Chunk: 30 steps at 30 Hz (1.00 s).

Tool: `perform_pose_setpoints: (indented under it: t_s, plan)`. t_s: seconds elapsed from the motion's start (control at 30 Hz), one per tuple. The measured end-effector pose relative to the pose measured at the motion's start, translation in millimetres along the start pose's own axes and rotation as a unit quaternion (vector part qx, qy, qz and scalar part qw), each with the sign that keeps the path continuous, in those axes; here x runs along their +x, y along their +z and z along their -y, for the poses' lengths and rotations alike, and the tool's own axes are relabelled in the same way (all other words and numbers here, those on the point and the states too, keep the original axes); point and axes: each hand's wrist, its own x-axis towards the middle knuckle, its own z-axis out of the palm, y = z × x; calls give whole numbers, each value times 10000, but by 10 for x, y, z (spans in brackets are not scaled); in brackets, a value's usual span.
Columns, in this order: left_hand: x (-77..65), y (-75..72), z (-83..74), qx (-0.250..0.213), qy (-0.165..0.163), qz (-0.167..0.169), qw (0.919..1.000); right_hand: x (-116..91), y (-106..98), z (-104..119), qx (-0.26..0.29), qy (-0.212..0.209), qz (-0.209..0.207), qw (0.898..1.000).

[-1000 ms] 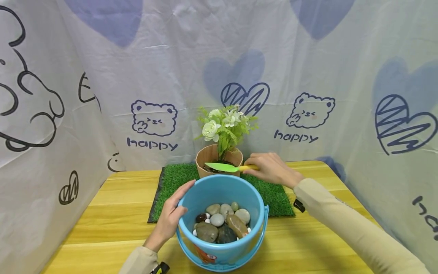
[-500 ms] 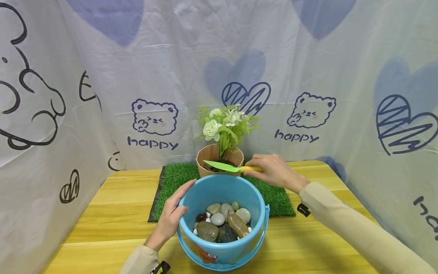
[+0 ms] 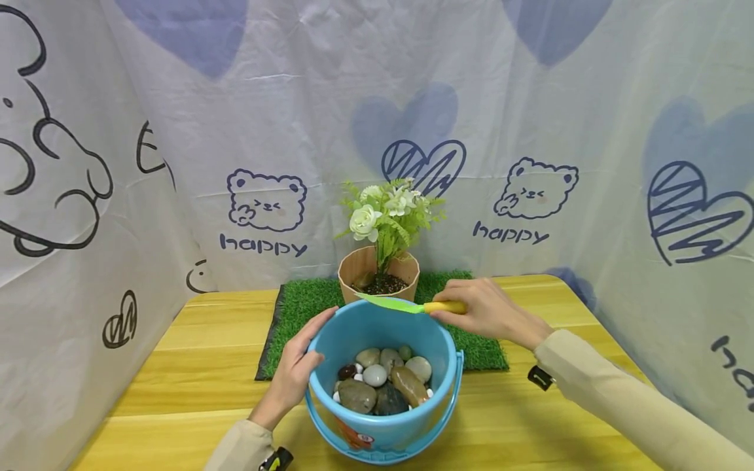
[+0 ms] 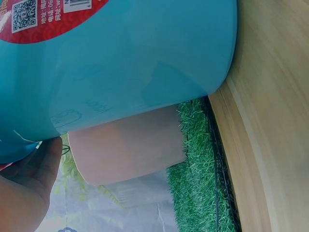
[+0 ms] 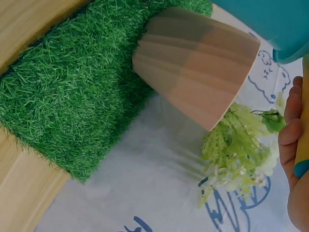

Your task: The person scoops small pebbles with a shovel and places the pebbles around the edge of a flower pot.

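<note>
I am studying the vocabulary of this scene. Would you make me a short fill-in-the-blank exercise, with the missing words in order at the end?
1. The right hand holds a trowel with a yellow handle and a ____ blade.
2. The left hand holds the ____ bucket.
3. Of the bucket and the pot, more stones show in the ____.
4. The flowers are ____.

Missing words: green; blue; bucket; white.

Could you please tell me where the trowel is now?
The trowel is below the head view's centre, its yellow handle in the right hand, its green blade appearing across the back of the blue bucket, in front of the plant pot.
</note>
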Motion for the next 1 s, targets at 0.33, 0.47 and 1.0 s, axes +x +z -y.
perform_pose_setpoints:
  t_s: [0.33,0.47,1.0]
  plan:
    - [2,-2,2,-39,-47,-41,10000,-24,-77,175,-183,-677,315,9970]
    - [13,6,14,-73,52,52,9999,-1,-128,235,-391,-752,586,9947]
    - [-2,2,6,-102,107,98,9998,83,-234,481,-547,-982,1481,9826]
